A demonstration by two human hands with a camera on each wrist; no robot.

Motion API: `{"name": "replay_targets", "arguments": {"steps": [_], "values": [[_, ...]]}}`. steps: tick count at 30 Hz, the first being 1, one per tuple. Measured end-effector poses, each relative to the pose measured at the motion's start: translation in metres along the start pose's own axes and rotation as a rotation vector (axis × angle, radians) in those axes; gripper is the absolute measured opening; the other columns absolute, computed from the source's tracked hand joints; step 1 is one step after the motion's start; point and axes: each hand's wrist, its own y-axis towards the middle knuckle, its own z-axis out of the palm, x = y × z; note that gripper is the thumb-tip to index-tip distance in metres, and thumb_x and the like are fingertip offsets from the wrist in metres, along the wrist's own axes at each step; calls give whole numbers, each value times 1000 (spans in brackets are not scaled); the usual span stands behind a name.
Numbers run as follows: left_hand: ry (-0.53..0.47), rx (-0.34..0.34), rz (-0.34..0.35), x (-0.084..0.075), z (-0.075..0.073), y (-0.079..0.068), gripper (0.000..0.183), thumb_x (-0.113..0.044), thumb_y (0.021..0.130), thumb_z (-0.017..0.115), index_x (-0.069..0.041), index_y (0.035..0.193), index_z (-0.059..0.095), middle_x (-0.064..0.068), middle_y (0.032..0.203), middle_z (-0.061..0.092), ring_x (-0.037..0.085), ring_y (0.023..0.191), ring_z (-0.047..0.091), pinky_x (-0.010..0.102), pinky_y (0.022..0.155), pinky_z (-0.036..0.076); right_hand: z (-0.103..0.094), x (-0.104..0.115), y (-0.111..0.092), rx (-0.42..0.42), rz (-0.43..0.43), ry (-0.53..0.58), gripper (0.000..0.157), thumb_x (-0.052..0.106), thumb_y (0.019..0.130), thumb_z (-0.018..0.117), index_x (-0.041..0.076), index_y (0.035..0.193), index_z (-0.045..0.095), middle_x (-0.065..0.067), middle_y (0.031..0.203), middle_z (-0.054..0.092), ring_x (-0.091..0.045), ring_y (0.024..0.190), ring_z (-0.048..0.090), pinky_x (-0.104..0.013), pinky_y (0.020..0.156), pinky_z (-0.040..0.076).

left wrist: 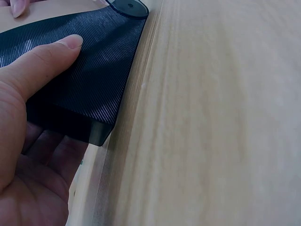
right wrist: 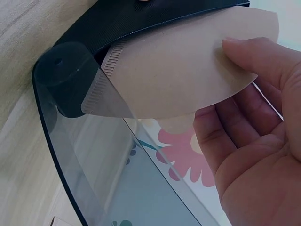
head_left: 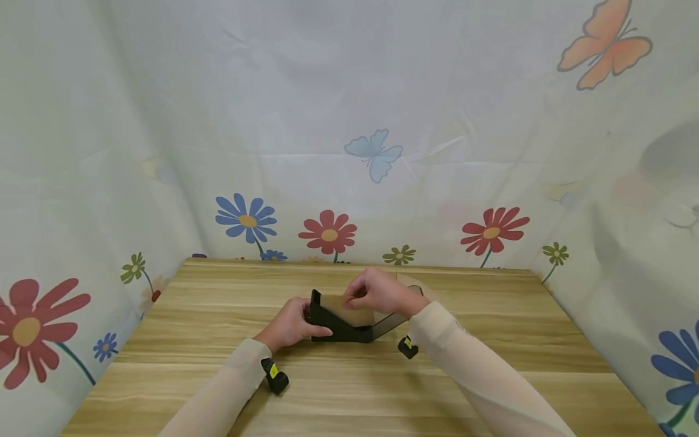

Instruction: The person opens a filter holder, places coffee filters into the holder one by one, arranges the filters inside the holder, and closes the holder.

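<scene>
A black ribbed coffee filter holder (head_left: 341,331) stands near the middle of the table, its see-through hinged lid (head_left: 389,325) swung out to the right. My left hand (head_left: 289,326) grips the holder's left end, thumb on the ribbed front and fingers behind, as the left wrist view shows. Between thumb and fingers, my right hand (head_left: 379,292) pinches a brown paper coffee filter (right wrist: 164,80) by its curved wide edge. Its crimped edge lies by the lid's hinge, and the filter sits partly inside the holder. Whether several filters are stacked together I cannot tell.
Behind the right hand lies a flat tan piece (head_left: 405,280), mostly hidden, on the wooden table (head_left: 218,303). A flowered curtain (head_left: 295,121) rises along the table's back and sides. Both wrists wear small black cameras (head_left: 275,379).
</scene>
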Motion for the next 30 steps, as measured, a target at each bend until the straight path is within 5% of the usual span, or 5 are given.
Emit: {"name": "replay_targets", "arguments": {"steps": [30], "values": [[1,1,1,-7,0,-3,44,-38,77,90,-18,113,74,-2,94,77,16,73,63,28,63,51,9,5,2,67,1,-14,9,5,92,74,10,94,82,1,87,76,-5,70,61,-20,68,54]]}}
